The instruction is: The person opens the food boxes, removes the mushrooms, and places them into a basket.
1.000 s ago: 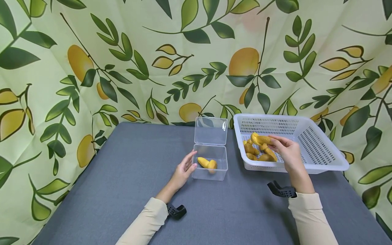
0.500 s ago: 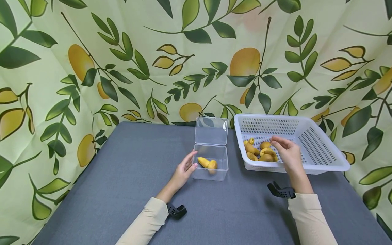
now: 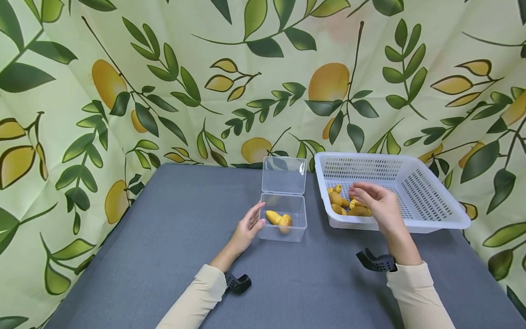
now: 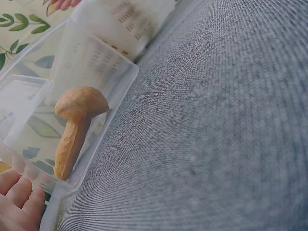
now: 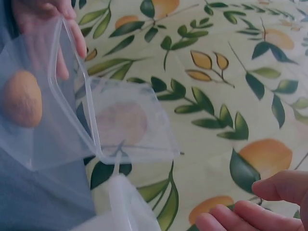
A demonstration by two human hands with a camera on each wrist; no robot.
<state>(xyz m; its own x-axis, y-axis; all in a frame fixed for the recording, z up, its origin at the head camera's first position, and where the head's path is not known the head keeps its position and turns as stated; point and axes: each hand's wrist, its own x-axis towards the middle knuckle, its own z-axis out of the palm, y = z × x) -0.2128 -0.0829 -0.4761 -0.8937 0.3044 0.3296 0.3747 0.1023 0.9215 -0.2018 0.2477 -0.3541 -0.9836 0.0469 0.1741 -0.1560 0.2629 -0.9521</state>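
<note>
A clear plastic box (image 3: 302,233) stands on the table with its lid (image 3: 283,176) raised. Inside lies one mushroom (image 3: 285,221), its rounded cap and thick stem plain in the left wrist view (image 4: 74,130). My left hand (image 3: 245,228) touches the box's left side, fingers fairly straight and thumb near the front corner. Over the white basket hovers my right hand (image 3: 382,203), thumb and fingers apart with nothing between them. Below its fingertips, several brown-yellow mushrooms (image 3: 335,199) are heaped at the basket's left end, partly hidden by the hand.
The perforated white basket (image 3: 435,201) stands right of the box, a narrow gap between them. Grey cloth (image 3: 197,205) covers the table. Behind it hangs a curtain (image 3: 172,27) printed with leaves and fruit. A black wrist mount (image 3: 376,262) sits on the right wrist.
A second ago my right hand pinched a mushroom above the basket; it let go of it there. The hand has since shifted slightly left, its fingers parted. My left hand stays at the box.
</note>
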